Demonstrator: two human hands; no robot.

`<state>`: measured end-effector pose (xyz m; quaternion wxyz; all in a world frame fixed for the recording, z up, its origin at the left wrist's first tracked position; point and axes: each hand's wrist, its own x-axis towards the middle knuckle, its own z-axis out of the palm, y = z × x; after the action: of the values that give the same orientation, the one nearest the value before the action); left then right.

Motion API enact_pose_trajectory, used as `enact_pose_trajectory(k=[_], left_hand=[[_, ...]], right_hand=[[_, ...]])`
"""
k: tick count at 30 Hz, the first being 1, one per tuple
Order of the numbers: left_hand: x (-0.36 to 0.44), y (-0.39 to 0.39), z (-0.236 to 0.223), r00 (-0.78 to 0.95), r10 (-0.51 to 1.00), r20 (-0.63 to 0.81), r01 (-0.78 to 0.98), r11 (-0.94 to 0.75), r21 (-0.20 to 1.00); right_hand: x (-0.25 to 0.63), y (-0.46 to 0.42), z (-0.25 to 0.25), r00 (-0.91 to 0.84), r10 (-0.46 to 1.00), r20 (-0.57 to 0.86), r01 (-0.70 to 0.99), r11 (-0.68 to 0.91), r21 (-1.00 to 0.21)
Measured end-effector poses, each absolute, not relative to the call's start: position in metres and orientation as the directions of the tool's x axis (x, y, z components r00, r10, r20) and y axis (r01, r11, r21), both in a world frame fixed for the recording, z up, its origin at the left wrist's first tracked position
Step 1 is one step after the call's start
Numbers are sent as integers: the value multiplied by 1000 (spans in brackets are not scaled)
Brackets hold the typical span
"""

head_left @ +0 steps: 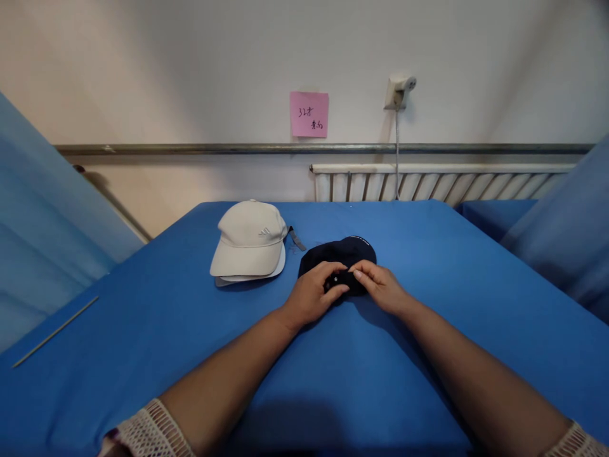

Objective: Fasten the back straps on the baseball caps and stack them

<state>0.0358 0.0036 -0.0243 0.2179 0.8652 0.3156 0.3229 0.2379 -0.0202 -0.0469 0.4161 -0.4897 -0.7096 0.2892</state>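
A dark navy cap (pixel 339 252) lies on the blue table (pixel 428 304) in front of me. My left hand (pixel 311 295) and my right hand (pixel 380 285) meet at its near edge, fingers pinched on the cap's black back strap (pixel 343 279). To the left, a beige cap (pixel 250 240) rests on top of a white one, whose brim (pixel 247 278) shows beneath, with a grey strap sticking out to the right. Both my forearms stretch forward over the cloth.
A radiator (pixel 442 184) and a metal rail run along the wall behind the table. A pink note (pixel 309 114) and a plugged wall socket (pixel 398 89) are above. Blue fabric rises at left and right. A thin stick (pixel 54 331) lies at the left edge.
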Motion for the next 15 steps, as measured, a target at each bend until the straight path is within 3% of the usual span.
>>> enact_pose_trajectory(k=[3, 6, 15], left_hand=[[35, 2, -23, 659, 635, 403, 448, -762, 468], [34, 4, -25, 642, 646, 414, 472, -758, 450], [35, 10, -27, 539, 754, 375, 364, -610, 704]], right_hand=[[238, -18, -50, -143, 955, 261, 396, 297, -869], [237, -19, -50, -162, 955, 249, 383, 293, -876], [236, -21, -48, -201, 931, 304, 422, 362, -831]])
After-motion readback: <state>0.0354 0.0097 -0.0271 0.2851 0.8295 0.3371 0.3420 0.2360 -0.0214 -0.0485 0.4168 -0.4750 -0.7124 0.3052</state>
